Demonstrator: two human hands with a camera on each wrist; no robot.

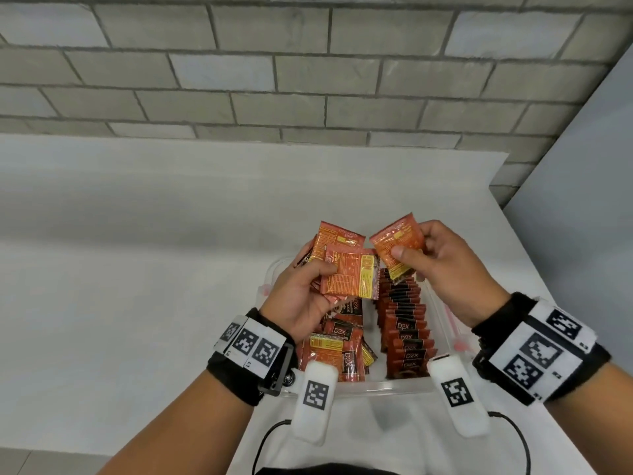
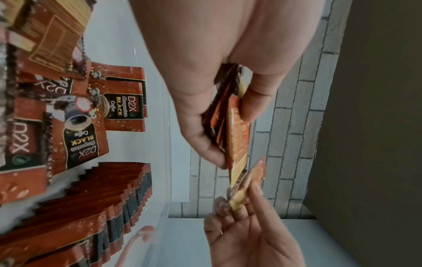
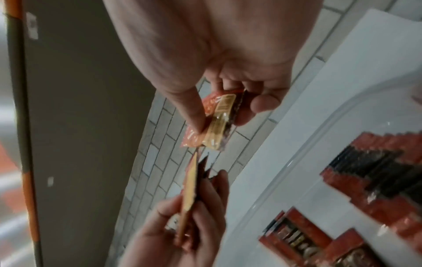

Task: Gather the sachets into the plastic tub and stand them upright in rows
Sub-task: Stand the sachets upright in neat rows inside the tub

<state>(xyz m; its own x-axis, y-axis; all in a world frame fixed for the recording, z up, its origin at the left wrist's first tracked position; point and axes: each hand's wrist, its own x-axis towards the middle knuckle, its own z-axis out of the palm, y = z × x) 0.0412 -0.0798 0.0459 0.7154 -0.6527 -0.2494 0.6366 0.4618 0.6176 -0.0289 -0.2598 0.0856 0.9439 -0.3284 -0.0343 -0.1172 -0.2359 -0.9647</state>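
Both hands hover above a clear plastic tub (image 1: 356, 385). My left hand (image 1: 308, 286) grips a fanned stack of orange-red sachets (image 1: 349, 275) between thumb and fingers; the same stack (image 2: 235, 137) shows edge-on in the left wrist view. My right hand (image 1: 442, 265) pinches a single sachet (image 1: 397, 250) just right of the stack; it appears again as the single sachet (image 3: 212, 119). Inside the tub a row of upright sachets (image 1: 404, 323) fills the right side, and loose sachets (image 1: 337, 347) lie flat on the left.
The tub stands on a white table (image 1: 137, 269) near its right edge. A grey brick wall (image 1: 274, 70) runs behind. White tagged devices (image 1: 315, 395) hang from both wrists with black cables near the front edge.
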